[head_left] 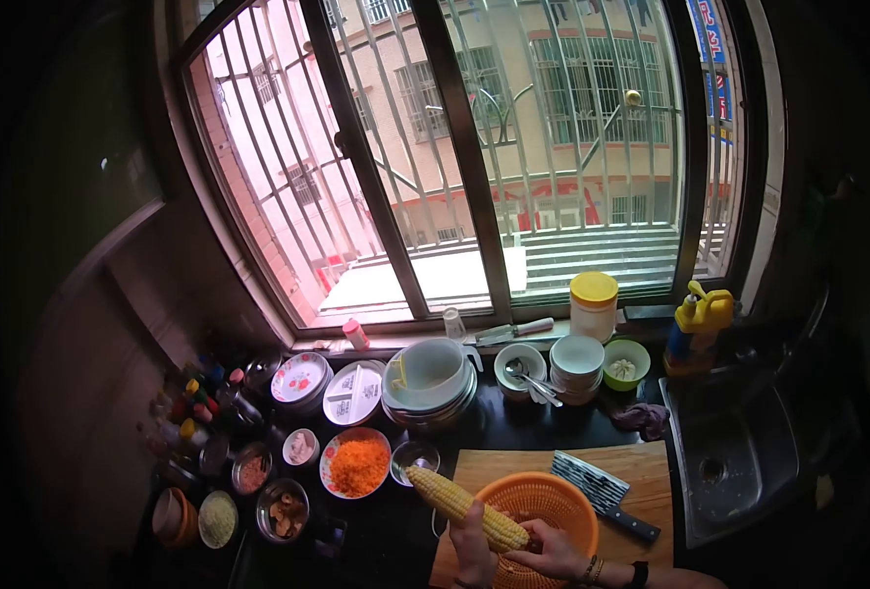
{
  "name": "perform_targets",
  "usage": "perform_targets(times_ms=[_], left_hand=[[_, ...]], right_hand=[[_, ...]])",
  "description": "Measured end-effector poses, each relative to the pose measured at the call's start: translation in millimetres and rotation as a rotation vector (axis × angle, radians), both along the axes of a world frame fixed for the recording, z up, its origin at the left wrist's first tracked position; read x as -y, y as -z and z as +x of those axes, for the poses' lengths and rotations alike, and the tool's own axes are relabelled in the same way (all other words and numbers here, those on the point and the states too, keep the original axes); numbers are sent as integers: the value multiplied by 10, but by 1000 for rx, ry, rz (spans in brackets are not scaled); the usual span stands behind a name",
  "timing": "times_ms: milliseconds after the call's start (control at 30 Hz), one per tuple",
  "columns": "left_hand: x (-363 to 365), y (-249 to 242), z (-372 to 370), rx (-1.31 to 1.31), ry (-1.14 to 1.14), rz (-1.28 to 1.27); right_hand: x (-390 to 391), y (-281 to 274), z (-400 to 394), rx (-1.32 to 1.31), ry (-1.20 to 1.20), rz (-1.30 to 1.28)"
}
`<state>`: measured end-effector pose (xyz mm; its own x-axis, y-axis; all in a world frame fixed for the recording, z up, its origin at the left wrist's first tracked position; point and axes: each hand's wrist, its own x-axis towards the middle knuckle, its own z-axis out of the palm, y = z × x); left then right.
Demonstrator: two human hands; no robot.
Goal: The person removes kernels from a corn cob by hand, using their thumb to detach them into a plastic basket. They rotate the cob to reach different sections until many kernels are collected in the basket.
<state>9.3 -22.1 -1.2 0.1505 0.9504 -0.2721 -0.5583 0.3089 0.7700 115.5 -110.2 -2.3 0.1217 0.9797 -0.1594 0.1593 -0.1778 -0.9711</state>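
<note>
A yellow corn cob (452, 499) is held at a slant over an orange plastic basket (584, 510), its tip pointing up and left. My left hand (472, 552) wraps round the cob's lower half. At the cob's bottom end, my right hand (554, 552) has its thumb and fingers closed against it; the exact fingertip contact is partly hidden. The basket stands on a wooden cutting board (494, 461). Right of the basket, a cleaver (597, 486) with a patterned blade and dark handle lies on the board.
Left of the board are a plate of shredded carrot (358, 464), a small metal bowl (415, 457) and bowls of other ingredients. Behind stand stacked plates (354, 393), a colander (425, 373) and white bowls (577, 363). A sink (739, 471) is at right.
</note>
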Motion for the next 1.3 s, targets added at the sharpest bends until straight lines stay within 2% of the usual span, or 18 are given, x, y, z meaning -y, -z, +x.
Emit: perform_targets(times_ms=[133,233,433,533,933,1033,1233,1300], left_hand=[[-51,197,0,-37,15,-22],[-60,216,14,-39,13,-9],[-43,75,15,-57,17,-14],[-38,42,24,-47,13,-30],[-25,60,29,-31,-10,-37],[-34,116,13,-28,-7,-36],[-8,5,40,-81,6,-31],[-6,18,32,-70,17,-40]], right_hand=[[8,-110,34,182,-33,-41],[0,-37,56,223,-60,-19],[23,36,7,108,-6,89],[20,35,7,108,-13,59],[24,-23,-17,200,-21,0],[23,79,-31,311,-3,159],[-1,69,19,316,-49,99],[-17,103,29,329,-24,156]])
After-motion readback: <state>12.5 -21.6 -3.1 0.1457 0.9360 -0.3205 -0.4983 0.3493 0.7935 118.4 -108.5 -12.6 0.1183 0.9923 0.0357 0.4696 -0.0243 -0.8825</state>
